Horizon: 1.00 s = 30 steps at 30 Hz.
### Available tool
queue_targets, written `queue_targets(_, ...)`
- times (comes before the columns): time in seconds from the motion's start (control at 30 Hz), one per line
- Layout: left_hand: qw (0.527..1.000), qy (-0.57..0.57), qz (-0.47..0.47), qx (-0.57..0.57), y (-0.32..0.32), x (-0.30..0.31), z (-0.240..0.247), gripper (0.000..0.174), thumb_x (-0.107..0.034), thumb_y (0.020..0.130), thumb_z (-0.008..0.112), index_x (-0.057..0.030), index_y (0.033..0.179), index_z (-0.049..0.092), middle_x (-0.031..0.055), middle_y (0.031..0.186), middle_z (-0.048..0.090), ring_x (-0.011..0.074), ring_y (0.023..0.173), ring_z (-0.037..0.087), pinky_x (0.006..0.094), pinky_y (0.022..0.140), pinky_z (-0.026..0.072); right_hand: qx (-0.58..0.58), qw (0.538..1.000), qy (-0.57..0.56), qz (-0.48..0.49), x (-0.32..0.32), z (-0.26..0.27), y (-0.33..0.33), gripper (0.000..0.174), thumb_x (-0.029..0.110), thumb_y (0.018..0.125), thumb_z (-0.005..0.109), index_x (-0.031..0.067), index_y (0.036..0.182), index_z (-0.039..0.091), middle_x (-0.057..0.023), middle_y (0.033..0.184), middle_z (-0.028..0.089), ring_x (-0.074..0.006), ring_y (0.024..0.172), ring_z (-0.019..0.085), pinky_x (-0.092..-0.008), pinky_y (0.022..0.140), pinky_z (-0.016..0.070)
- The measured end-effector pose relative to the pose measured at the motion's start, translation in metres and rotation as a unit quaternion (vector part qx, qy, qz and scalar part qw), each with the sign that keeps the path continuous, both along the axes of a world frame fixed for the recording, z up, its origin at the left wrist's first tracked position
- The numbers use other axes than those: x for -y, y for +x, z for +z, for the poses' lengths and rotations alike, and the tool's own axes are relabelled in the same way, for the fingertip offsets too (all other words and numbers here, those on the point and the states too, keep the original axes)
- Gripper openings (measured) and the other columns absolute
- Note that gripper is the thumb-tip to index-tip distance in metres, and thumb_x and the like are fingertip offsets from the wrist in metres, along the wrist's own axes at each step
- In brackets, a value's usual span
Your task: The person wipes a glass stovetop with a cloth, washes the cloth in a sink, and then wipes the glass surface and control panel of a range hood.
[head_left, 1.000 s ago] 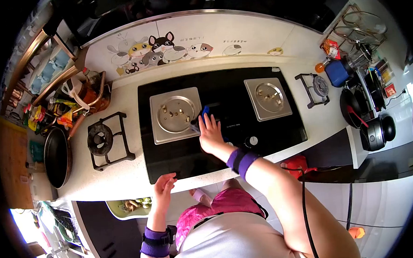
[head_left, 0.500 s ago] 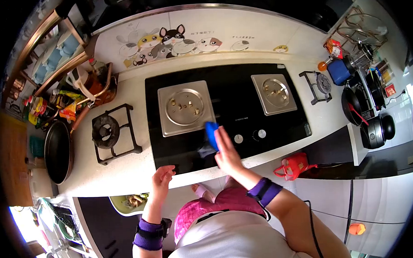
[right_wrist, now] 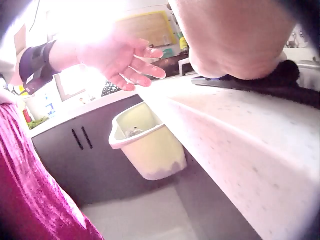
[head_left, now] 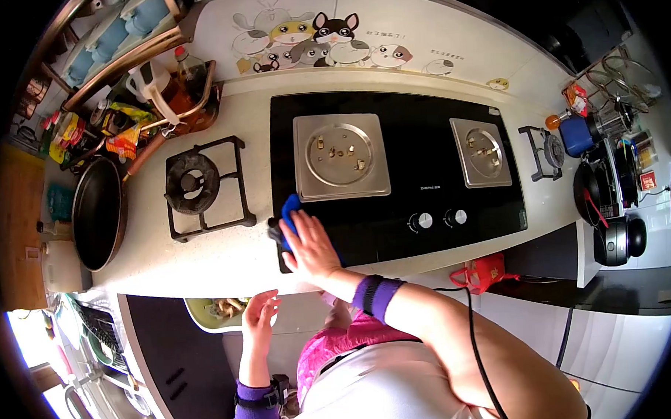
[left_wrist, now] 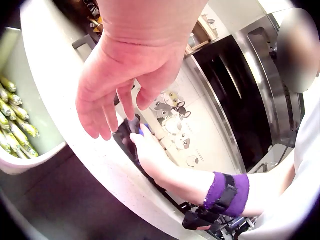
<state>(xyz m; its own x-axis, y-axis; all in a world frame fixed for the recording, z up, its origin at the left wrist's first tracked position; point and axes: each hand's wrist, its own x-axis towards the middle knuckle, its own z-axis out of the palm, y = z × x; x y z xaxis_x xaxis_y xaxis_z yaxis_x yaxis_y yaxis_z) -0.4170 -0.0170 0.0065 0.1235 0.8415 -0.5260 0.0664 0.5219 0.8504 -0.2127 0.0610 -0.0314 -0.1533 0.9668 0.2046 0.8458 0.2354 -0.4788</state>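
Note:
My right hand (head_left: 312,249) lies with extended fingers on a blue and dark cloth (head_left: 290,211), pressing it on the front left corner of the black glass cooktop (head_left: 417,214). In the right wrist view the palm's heel (right_wrist: 240,45) hides most of the dark cloth (right_wrist: 280,80). Bits of debris sit in the left metal burner tray (head_left: 342,181). My left hand (head_left: 259,321) hangs in front of the counter edge, fingers loosely bent and holding nothing; the left wrist view shows this hand (left_wrist: 125,70) in the air.
A black pot support (head_left: 248,190) with a burner ring stands left of the cooktop, beside a frying pan (head_left: 99,214). Another support (head_left: 544,154) stands on the right. Below the counter edge hangs a pale green bin (right_wrist: 155,150). Two knobs (head_left: 425,220) are at the cooktop's front.
My right hand and the cloth have moved left across the cooktop, to its front left corner. The head view has shifted. My left hand stays low by the counter edge.

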Motion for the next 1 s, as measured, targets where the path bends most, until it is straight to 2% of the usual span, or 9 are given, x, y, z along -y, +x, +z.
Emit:
queue_targets(0.27, 1.000, 0.011, 0.021, 0.009, -0.016, 0.018, 0.006, 0.029, -0.024, 0.099, 0.056, -0.0025, 0.117, 0.059, 0.0084, 0.117, 0.066, 0.0178, 0.103, 0.065, 0.0296, 0.087, 0.0490, -0.014, 0.976, 0.046, 0.210, 0.014, -0.020, -0.068, 0.048, 0.022, 0.088, 0.058, 0.0085, 0.133, 0.051, -0.0131, 0.134, 0.050, -0.0274, 0.128, 0.044, -0.0423, 0.113, 0.0323)
queue_targets(0.43, 0.999, 0.024, -0.032, 0.023, -0.008, 0.001, 0.017, 0.023, -0.015, 0.099, 0.053, -0.0016, 0.117, 0.060, 0.0072, 0.114, 0.067, 0.0153, 0.099, 0.064, 0.0275, 0.086, 0.0477, -0.092, 0.940, 0.026, 0.329, 0.039, -0.037, -0.031, 0.041, 0.017, 0.081, 0.062, 0.0151, 0.122, 0.059, -0.0055, 0.119, 0.057, -0.0234, 0.119, 0.052, -0.0382, 0.105, 0.0405)
queue_targets(0.53, 0.997, 0.033, -0.041, 0.052, 0.011, -0.010, 0.032, 0.028, -0.022, 0.099, 0.055, -0.0013, 0.118, 0.058, 0.0086, 0.113, 0.067, 0.0170, 0.101, 0.065, 0.0292, 0.088, 0.0482, -0.162, 0.907, -0.007, 0.390, 0.045, -0.017, 0.023, 0.044, 0.007, 0.074, 0.067, 0.0175, 0.117, 0.062, -0.0056, 0.111, 0.058, -0.0256, 0.112, 0.056, -0.0374, 0.101, 0.0433)
queue_targets(0.57, 0.997, 0.043, -0.038, 0.047, 0.018, -0.014, 0.037, 0.027, -0.021, 0.099, 0.054, -0.0011, 0.118, 0.058, 0.0090, 0.111, 0.067, 0.0179, 0.100, 0.065, 0.0295, 0.089, 0.0481, -0.192, 0.914, -0.056, 0.352, 0.051, -0.007, 0.043, 0.052, 0.002, 0.069, 0.070, 0.0170, 0.119, 0.061, -0.0067, 0.112, 0.059, -0.0266, 0.110, 0.056, -0.0367, 0.098, 0.0455)
queue_targets(0.67, 0.997, 0.062, -0.036, 0.035, 0.033, -0.026, 0.046, 0.027, -0.021, 0.100, 0.054, -0.0012, 0.117, 0.059, 0.0097, 0.110, 0.067, 0.0191, 0.100, 0.065, 0.0301, 0.088, 0.0486, -0.300, 0.929, -0.147, 0.161, 0.046, 0.028, 0.106, 0.056, 0.001, 0.082, 0.061, 0.0135, 0.135, 0.053, -0.0129, 0.124, 0.058, -0.0326, 0.111, 0.057, -0.0380, 0.100, 0.0449)
queue_targets(0.7, 0.997, 0.064, -0.038, 0.036, 0.037, -0.029, 0.040, 0.026, -0.021, 0.100, 0.054, -0.0014, 0.117, 0.060, 0.0107, 0.111, 0.067, 0.0197, 0.100, 0.066, 0.0305, 0.088, 0.0490, -0.286, 0.954, -0.045, 0.081, 0.036, 0.039, 0.121, 0.053, 0.003, 0.085, 0.059, 0.0105, 0.137, 0.052, -0.0145, 0.127, 0.058, -0.0318, 0.114, 0.056, -0.0377, 0.101, 0.0428)
queue_targets(0.8, 0.996, 0.056, -0.041, 0.064, 0.056, -0.037, 0.034, 0.027, -0.021, 0.100, 0.053, -0.0016, 0.117, 0.060, 0.0116, 0.112, 0.067, 0.0199, 0.100, 0.066, 0.0310, 0.087, 0.0493, -0.250, 0.956, 0.035, -0.148, 0.007, 0.026, 0.164, 0.054, 0.005, 0.089, 0.055, 0.0102, 0.141, 0.045, -0.0186, 0.129, 0.052, -0.0368, 0.120, 0.051, -0.0394, 0.103, 0.0412)
queue_targets(0.93, 0.996, 0.052, -0.047, 0.060, 0.074, -0.045, 0.036, 0.026, -0.018, 0.100, 0.053, 0.0004, 0.118, 0.059, 0.0116, 0.113, 0.067, 0.0181, 0.099, 0.065, 0.0288, 0.086, 0.0488, -0.016, 0.974, 0.101, -0.205, -0.020, -0.008, 0.170, 0.056, -0.001, 0.083, 0.054, 0.0116, 0.137, 0.050, -0.0209, 0.133, 0.047, -0.0421, 0.125, 0.044, -0.0481, 0.106, 0.0369)
queue_targets(1.0, 0.997, 0.044, -0.034, 0.054, 0.077, -0.044, 0.037, 0.026, -0.019, 0.100, 0.053, -0.0002, 0.118, 0.060, 0.0108, 0.112, 0.068, 0.0176, 0.099, 0.065, 0.0291, 0.086, 0.0486, -0.073, 0.982, 0.054, -0.163, -0.023, -0.003, 0.144, 0.058, -0.002, 0.080, 0.054, 0.0113, 0.136, 0.050, -0.0208, 0.132, 0.048, -0.0421, 0.130, 0.040, -0.0511, 0.111, 0.0315)
